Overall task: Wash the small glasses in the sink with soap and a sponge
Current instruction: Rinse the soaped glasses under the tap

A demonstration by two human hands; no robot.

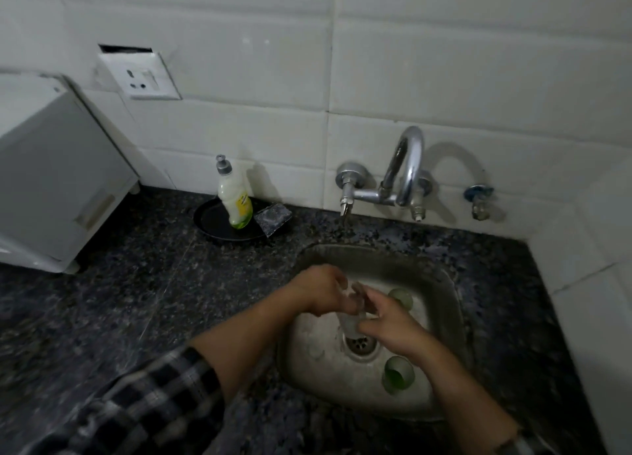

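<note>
Over the steel sink [441,280] my left hand [323,292] and my right hand [388,324] meet around a small clear glass [352,323], held under a thin stream of water from the left tap [346,201]. The image is blurred there, so the exact grip is hard to read. Two more small greenish glasses stand in the basin: one [403,297] behind my right hand, one [398,374] near the front by my right wrist. The soap bottle [234,194] and a dark sponge [272,218] rest on a black plate [212,224] left of the tap.
Dark speckled granite counter [136,283] surrounds the sink. A white appliance [51,188] stands at the far left. A curved chrome spout [408,160] rises from the tiled wall, with a wall socket [140,78] above the plate. The drain [359,345] lies under my hands.
</note>
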